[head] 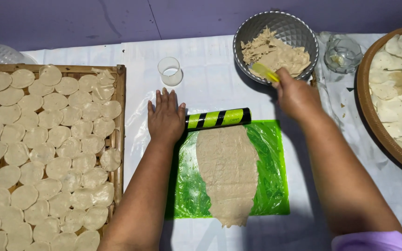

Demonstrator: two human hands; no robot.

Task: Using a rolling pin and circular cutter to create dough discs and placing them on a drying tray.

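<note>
**Reaching for scraps while the pin sits loose**

Reaching up at one o'clock, the right hand (296,95) is clenched around a yellow scraper (264,72), its tip down among the dough scraps (275,55) in the metal bowl (298,29). The left hand (165,117) lies flat and released on the white table cover (210,79), fingers spread, its edge touching the end of the green-and-black rolling pin (218,118) at its three o'clock.

Risk watch: nothing grasps that pin. It rests across the top of the rolled dough sheet (228,174), and a nudge from the left palm could, I'd judge, send it rolling off along the green plastic sheet (275,186) or crease the thin dough. The sheet already overhangs the plastic at six o'clock, so it could stick to the cover there. A hard scoop might tip the bowl toward the small glass dish (343,53) at its three o'clock.

At nine o'clock, the bamboo tray (120,93) of cut dough rounds (47,153) sits just beside the left forearm; a careless elbow could disturb the near rounds. The clear ring cutter (170,70) stands at twelve o'clock of the left hand, apart.
</note>
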